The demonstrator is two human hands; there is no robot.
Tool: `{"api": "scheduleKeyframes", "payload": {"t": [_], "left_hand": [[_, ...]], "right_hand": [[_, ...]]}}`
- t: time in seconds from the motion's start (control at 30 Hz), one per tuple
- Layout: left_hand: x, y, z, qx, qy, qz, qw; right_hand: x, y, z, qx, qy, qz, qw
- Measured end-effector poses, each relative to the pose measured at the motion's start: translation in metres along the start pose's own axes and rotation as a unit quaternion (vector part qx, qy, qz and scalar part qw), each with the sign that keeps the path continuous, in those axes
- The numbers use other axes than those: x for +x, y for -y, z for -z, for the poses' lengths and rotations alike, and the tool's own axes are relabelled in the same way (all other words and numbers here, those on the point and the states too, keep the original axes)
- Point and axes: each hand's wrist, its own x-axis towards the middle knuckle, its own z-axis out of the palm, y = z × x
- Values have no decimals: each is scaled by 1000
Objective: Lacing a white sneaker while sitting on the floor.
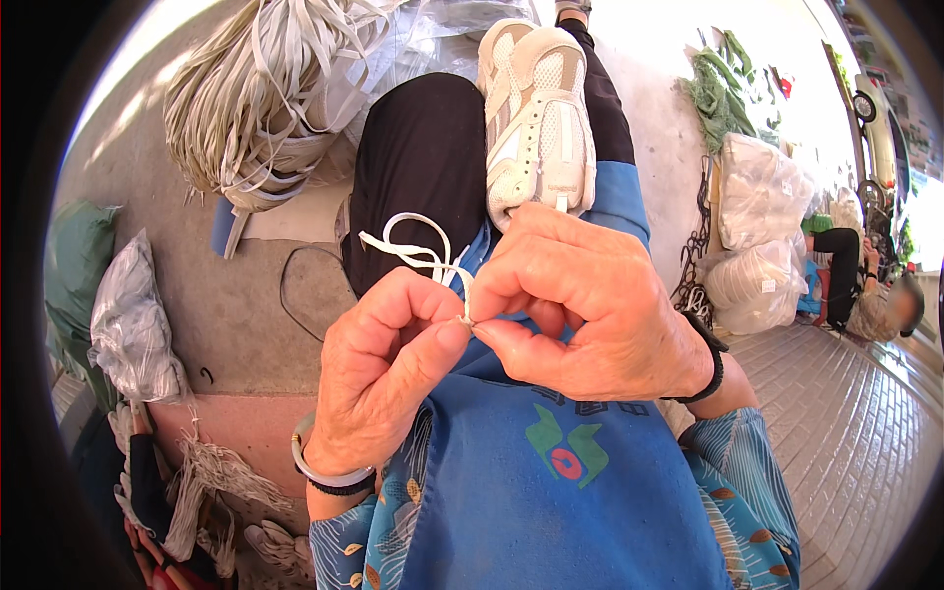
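Both my hands meet above my blue apron, fingertips nearly touching. Between thumb and forefinger, my left hand pinches a thin white shoelace. My right hand pinches the same lace right beside it. A loop and loose end of the lace curl up over my dark trouser leg. Just beyond my right hand, a pair of cream and beige sneakers lies on my lap, toes toward me. The eyelets that show on the nearer shoe look unlaced. The pinched part of the lace is mostly hidden by my fingers.
A big bundle of pale laces stands at the upper left. Filled plastic bags lie at the left, more clear bags at the right near green netting. Another person sits at the far right; other people's hands show at lower left.
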Motion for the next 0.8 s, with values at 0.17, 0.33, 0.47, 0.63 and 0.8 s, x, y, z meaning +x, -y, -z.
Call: {"api": "scheduleKeyframes", "payload": {"t": [0.17,0.33,0.47,0.63,0.8], "left_hand": [[0,3,-1,61,-23,-29,997],[2,6,-4,124,-60,-79,987],[3,9,-10,240,-126,-178,946],[1,3,0,6,-72,-72,995],[1,-2,5,-66,-3,6,998]], "right_hand": [[-1,0,-4,-29,-9,18,999],[-1,2,-10,-57,-42,26,997],[-1,2,-20,-90,-80,62,991],[-3,-1,-18,-59,-98,73,991],[-1,2,-5,-31,-88,32,995]]}}
